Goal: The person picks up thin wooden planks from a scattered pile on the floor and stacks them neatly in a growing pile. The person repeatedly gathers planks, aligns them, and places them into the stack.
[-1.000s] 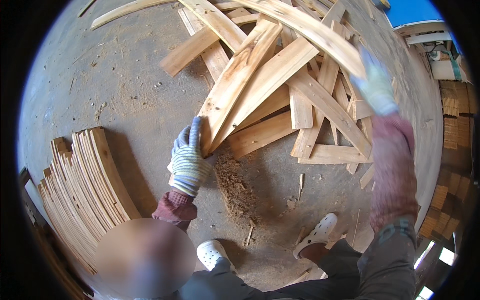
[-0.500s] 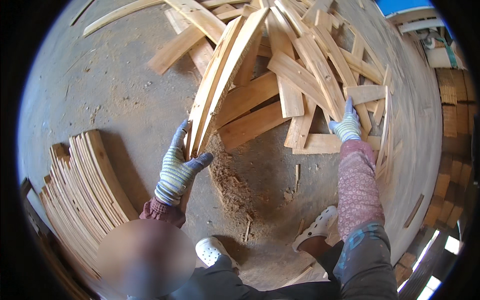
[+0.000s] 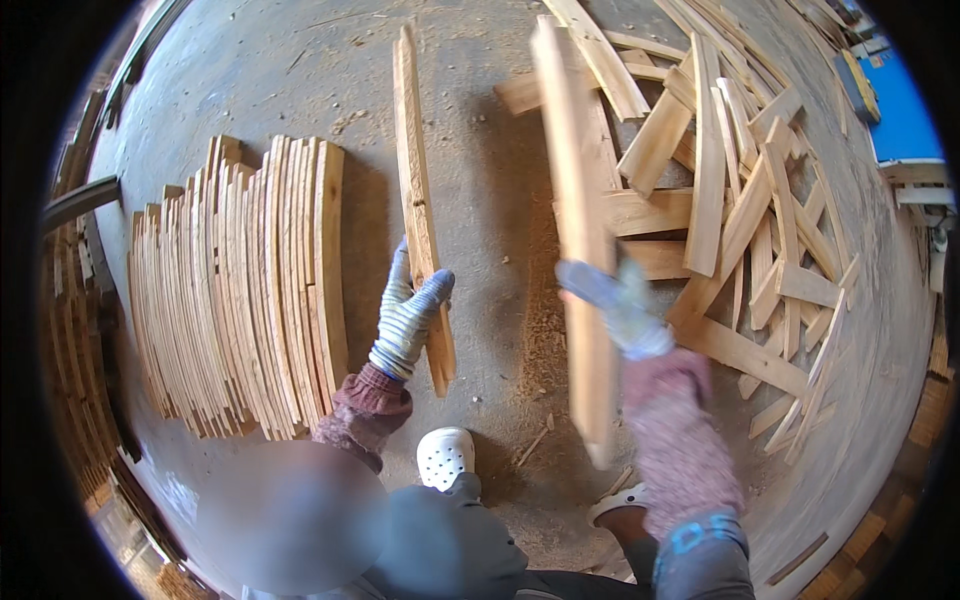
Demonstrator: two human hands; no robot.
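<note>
My left hand (image 3: 405, 322), in a striped knit glove, grips a wooden board (image 3: 411, 170) that is held on edge, its narrow side facing up. A second wooden board (image 3: 570, 180) is in my right hand (image 3: 628, 308), gloved alike; hand and board are smeared by motion, and whether it is one piece or two pressed together I cannot tell. The two boards point away from me, roughly parallel, with a gap of floor between them. To the left of my left hand, a tight row of boards (image 3: 265, 290) stands on edge on the floor.
A loose heap of boards (image 3: 705, 160) lies crisscrossed at the right. Sawdust (image 3: 545, 335) streaks the concrete floor between my hands. My white clog (image 3: 445, 458) is close below the left board. A blue panel (image 3: 905, 105) shows at the far right, and stacked timber (image 3: 75, 330) at the left rim.
My view has swung left, showing more of the standing row. The left hand held boards side by side and now holds one. My right hand has left the heap and grips a board.
</note>
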